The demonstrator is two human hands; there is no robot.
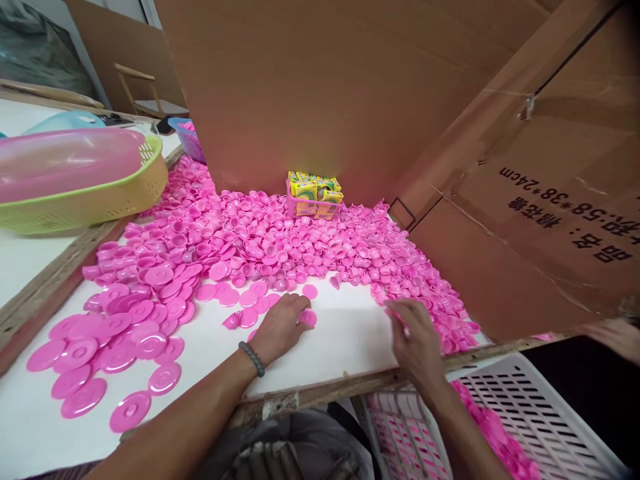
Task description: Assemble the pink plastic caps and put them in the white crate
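Observation:
My left hand [283, 328], with a beaded bracelet on its wrist, pinches a small pink plastic saucer [309, 318] by its edge, just above the white tabletop [345, 340]. My right hand [414, 337] is at the near right edge of a heap of small pink toy cups [310, 243]. Its fingers are curled, and a bit of pink shows between them; its shape is mostly hidden. Loose pink saucers [150, 345] lie overlapping on the left side of the table, some of them close to my left hand.
A small pink basket [315, 208] of yellow boxes [317, 190] stands in the heap. Cardboard walls [320, 93] rise behind and right. A green basket [85, 203] sits left, beyond a wooden edge [55, 287]. Below is a white crate [545, 407] with pink pieces. Another person's hand [617, 337] is at right.

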